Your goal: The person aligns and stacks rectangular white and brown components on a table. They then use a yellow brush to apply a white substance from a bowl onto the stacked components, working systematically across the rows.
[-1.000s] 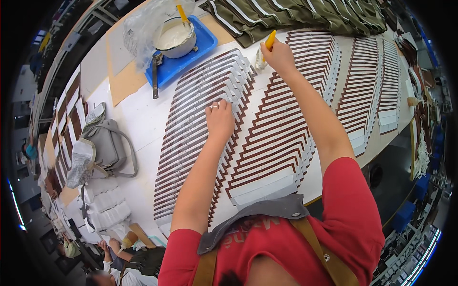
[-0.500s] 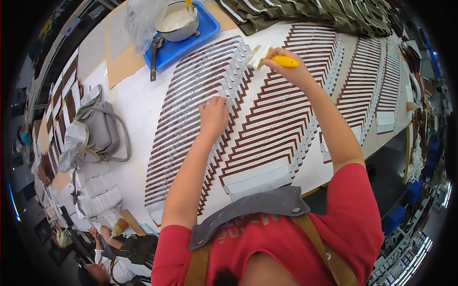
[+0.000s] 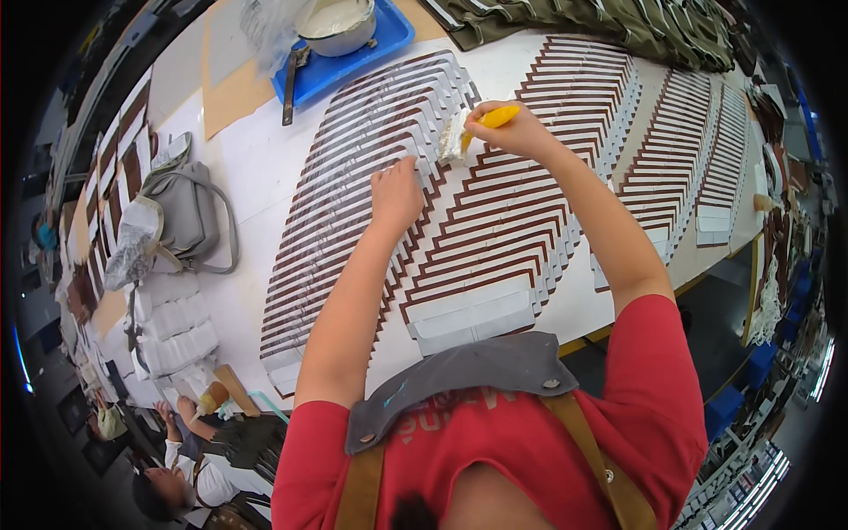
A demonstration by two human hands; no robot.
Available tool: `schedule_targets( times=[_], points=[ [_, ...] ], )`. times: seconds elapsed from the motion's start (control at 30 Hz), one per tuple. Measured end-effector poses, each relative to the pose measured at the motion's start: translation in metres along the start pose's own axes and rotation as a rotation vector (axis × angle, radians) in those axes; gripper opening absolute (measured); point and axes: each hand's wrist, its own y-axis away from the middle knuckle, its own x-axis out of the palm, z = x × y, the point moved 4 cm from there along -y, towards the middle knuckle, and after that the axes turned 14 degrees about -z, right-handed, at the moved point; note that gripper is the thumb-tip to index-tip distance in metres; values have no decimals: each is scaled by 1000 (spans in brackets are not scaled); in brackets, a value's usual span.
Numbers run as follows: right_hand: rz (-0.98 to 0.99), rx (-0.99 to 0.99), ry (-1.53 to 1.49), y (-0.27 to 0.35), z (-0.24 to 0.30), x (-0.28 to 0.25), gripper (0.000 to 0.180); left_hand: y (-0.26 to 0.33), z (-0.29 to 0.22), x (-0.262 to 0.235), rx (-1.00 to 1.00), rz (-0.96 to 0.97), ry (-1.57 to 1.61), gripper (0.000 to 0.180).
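My right hand [image 3: 517, 132] grips a brush by its yellow handle [image 3: 496, 117]. White paste coats the brush's bristles [image 3: 454, 140], which are over the right edge of a row of overlapping brown-and-white pieces [image 3: 353, 177]. On that same row rests my left hand [image 3: 397, 194], its fingers bent and pressed together near the brush. Whatever its fingertips may pinch is too small to make out. A second row of overlapping pieces [image 3: 495, 238] fans out to the right, partly beneath my right forearm.
At the far side, a blue tray [image 3: 402, 34] holds a bowl of white paste [image 3: 340, 31] and a flat dark tool [image 3: 290, 93]. Olive fabric pieces [image 3: 601, 31] lie beyond. More rows [image 3: 667, 150] stand right; a grey bag [image 3: 185, 216] lies left. Another person [image 3: 199, 477] is at lower left.
My right hand has brought the brush nearer and to the left, closer to my left hand. The left hand keeps about the same place on the row. The whole view has shifted slightly.
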Motion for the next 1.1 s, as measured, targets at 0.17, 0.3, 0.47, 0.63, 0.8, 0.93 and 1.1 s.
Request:
schedule_targets(
  times=[0.17,0.3,0.47,0.63,0.8,0.93,1.1],
  points=[
    [-367,-130,171,-11,-6,-23,20,7,5,-21,-267,-106,360,30],
    [-180,-26,-5,37,14,12,18,43,16,-40,-315,-2,242,29],
    [-249,-59,51,48,-2,29,17,70,17,-34,-100,-5,8,35],
    [-315,-280,140,55,23,20,15,70,16,-36,-132,-37,56,37],
    [-118,-271,155,103,18,61,15,69,17,-33,-146,-71,100,37],
    [-436,-279,235,83,15,25,14,73,30,-41,-287,-172,274,30],
    [-300,-187,-19,122,37,48,13,111,35,-75,-421,-182,294,29]
  ],
)
